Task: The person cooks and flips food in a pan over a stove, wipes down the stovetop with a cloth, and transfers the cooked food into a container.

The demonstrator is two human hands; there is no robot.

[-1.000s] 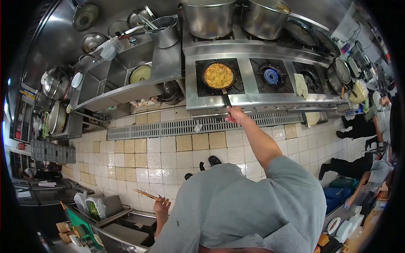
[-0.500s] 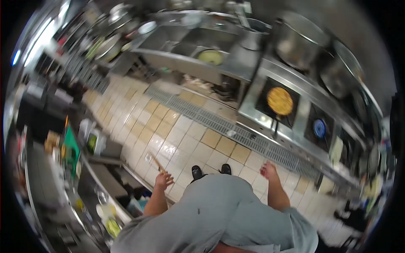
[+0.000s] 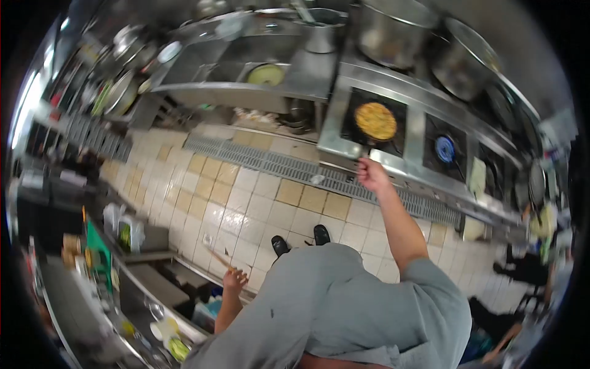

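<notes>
At the person's one o'clock, as I see it, a round, golden-yellow cake [image 3: 376, 121] sits in a black frying pan [image 3: 373, 141] on a stainless-steel stove [image 3: 415, 135]. The right hand [image 3: 371, 173], fingers curled, meets the handle's end; blur keeps me from telling whether it grips. The handle juts out frontward, presumably for easy reach. Toward nine o'clock, the left hand [image 3: 235, 280] clasps long, tan wooden chopsticks [image 3: 217, 255], perhaps held wide to clear the body.

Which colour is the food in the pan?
The food is mostly golden yellow, in the head view.
</notes>
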